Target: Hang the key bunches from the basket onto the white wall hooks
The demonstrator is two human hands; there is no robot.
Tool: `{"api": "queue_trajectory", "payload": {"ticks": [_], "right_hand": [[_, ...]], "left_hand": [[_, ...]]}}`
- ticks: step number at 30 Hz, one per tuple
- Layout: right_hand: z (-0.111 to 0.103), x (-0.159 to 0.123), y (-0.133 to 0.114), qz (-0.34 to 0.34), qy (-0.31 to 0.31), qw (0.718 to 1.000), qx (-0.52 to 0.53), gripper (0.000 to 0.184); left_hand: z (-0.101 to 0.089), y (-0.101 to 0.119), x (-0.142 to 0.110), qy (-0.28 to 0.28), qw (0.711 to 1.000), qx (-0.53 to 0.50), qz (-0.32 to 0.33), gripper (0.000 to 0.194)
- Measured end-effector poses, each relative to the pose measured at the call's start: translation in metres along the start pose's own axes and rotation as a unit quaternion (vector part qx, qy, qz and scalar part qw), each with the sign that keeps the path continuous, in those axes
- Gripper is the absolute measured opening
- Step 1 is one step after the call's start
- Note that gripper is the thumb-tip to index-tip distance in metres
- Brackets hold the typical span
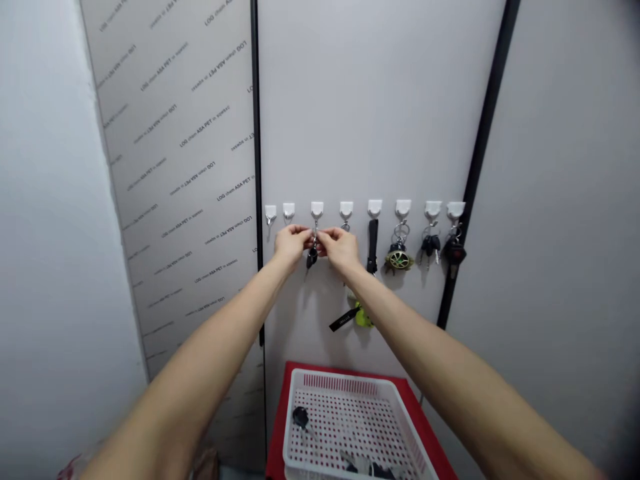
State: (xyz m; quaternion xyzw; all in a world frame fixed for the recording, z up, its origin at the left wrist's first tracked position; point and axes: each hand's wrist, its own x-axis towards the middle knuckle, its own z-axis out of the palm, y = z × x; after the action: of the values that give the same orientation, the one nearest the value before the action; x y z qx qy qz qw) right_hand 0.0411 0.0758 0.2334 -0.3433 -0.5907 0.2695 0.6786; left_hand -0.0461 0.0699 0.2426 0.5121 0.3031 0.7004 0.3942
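A small bunch of keys (pixel 312 257) with a black-headed key hangs below the third white hook (pixel 317 208) from the left. My left hand (pixel 291 245) pinches the metal ring or chain at the top of the bunch from the left side. From the right, my right hand (pixel 342 248) is closed on the same part, its fingertips almost meeting those of the left. Just how the ring sits on the hook is hidden by the fingers. Behind my right hand and forearm hangs another bunch with a yellow-green charm (pixel 364 316) and a black tag (pixel 343 321).
More hooks line the white panel (pixel 375 100), holding a black strap (pixel 373 243), a round green-and-gold charm (pixel 399 259), black keys (pixel 430 245) and a dark key fob (pixel 455 252). Below, a white perforated basket (pixel 360 383) on a red surface (pixel 425 427) contains several keys.
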Motion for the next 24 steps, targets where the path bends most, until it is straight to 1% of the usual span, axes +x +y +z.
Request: {"api": "queue_trajectory", "payload": {"ticks": [3,6,10,12,14,16,18,20,22,23,24], "right_hand": [[0.007,0.016,-0.006,-0.005,0.034,0.999,-0.02,0.004],[0.009,0.024,-0.005,0.005,0.056,0.996,-0.066,0.004],[0.008,0.026,0.002,0.023,0.055,0.993,-0.1,0.011],[0.005,0.024,0.004,0.003,0.048,0.99,-0.129,0.017],[0.0,0.019,0.005,-0.043,0.047,0.982,-0.176,0.021],[-0.009,0.009,0.008,-0.092,0.039,0.972,-0.215,0.023],[-0.021,-0.01,0.015,-0.113,0.002,0.964,-0.239,0.022],[-0.037,-0.037,0.028,-0.099,-0.064,0.957,-0.266,0.022],[-0.054,-0.07,0.044,-0.058,-0.166,0.938,-0.3,0.022],[-0.064,-0.087,0.053,-0.03,-0.228,0.919,-0.319,0.021],[-0.073,-0.104,0.061,0.001,-0.295,0.893,-0.34,0.02]], "left_hand": [[0.008,0.004,0.017,0.02,1.0,0.009,0.003,0.007],[0.014,0.0,0.027,0.049,0.998,0.04,-0.006,0.008],[0.015,-0.009,0.031,0.063,0.996,0.063,-0.013,0.007],[0.011,-0.011,0.029,0.069,0.995,0.073,-0.015,0.005],[0.003,-0.014,0.024,0.08,0.993,0.09,-0.007,0.003],[-0.006,-0.022,0.012,0.082,0.989,0.121,0.019,0.005],[-0.016,-0.037,-0.007,0.052,0.986,0.158,0.034,0.008],[-0.024,-0.06,-0.034,-0.009,0.983,0.183,0.011,0.01],[-0.029,-0.087,-0.066,-0.077,0.975,0.208,-0.032,0.011],[-0.031,-0.102,-0.083,-0.11,0.967,0.225,-0.052,0.012],[-0.033,-0.116,-0.099,-0.144,0.956,0.245,-0.069,0.013]]}}
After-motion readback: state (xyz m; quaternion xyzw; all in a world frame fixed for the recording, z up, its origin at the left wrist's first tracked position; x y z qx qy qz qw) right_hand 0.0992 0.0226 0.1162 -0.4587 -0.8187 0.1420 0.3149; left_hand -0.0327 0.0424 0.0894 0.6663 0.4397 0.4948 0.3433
